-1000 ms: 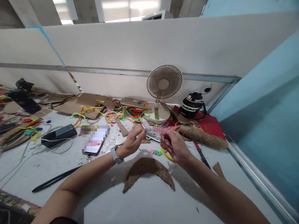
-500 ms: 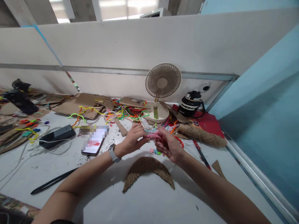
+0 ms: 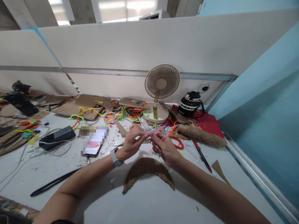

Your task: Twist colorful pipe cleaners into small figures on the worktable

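Observation:
My left hand (image 3: 133, 140), wearing a grey watch on its wrist, is closed in a pinch at the middle of the table. My right hand (image 3: 164, 147) pinches right beside it, the fingertips of both nearly meeting. Between them is a fuzzy pink pipe cleaner (image 3: 160, 128), mostly covered by the fingers; a thin end shows behind my right fingers. In front of the hands lies a brown crescent (image 3: 146, 165) of coiled cord, flat on the white table. Small pink pieces (image 3: 152, 151) lie just under my hands.
Behind the hands stand a beige fan (image 3: 162, 83) and a black jug (image 3: 190, 105). Colourful pipe cleaners (image 3: 130, 112) are heaped at the back. A twine roll (image 3: 202, 136) and a red-black pen (image 3: 202, 157) lie right; a phone (image 3: 95, 141), power bank (image 3: 57, 137) and black tweezers-like tool (image 3: 53, 182) left.
The pink bundle that showed between my hands is now mostly hidden by the fingers. My fingertips have come closer together, and my right hand has turned and shifted slightly left.

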Action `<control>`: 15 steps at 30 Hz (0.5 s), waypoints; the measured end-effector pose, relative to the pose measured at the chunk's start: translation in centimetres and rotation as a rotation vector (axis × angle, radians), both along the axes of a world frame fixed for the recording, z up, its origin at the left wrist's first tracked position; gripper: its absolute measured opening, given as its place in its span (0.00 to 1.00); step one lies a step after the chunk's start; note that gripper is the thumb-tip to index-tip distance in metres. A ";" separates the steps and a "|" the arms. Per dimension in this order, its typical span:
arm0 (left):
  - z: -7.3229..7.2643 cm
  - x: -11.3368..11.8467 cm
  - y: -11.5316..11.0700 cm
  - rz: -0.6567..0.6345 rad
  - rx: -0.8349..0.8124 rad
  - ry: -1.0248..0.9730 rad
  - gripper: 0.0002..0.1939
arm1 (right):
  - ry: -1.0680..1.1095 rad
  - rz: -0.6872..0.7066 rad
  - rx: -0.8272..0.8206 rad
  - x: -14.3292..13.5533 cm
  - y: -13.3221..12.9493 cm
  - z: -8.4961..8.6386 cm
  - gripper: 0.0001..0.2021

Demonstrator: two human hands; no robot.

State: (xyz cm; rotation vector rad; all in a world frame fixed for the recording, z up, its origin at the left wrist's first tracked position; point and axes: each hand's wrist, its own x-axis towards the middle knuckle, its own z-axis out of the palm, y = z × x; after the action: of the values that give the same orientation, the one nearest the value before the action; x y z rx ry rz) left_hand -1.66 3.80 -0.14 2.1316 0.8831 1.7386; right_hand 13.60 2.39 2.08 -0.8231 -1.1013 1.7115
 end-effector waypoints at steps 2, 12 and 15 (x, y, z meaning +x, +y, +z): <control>0.0 0.2 -0.3 0.004 -0.083 -0.063 0.11 | -0.047 -0.023 0.039 -0.2 -0.1 -0.4 0.19; -0.7 1.9 -1.0 -0.250 -0.737 -0.510 0.17 | -0.105 -0.092 0.123 -0.3 0.5 -1.9 0.18; -0.6 1.3 -0.1 -0.260 -0.732 -0.467 0.18 | -0.119 -0.084 0.106 -0.1 0.7 -1.3 0.17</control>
State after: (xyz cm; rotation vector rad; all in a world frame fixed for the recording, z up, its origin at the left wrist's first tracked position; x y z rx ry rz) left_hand -0.39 3.71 -0.77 1.2421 0.8725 1.3903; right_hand 13.54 3.13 0.76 -0.9009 -1.2092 1.5377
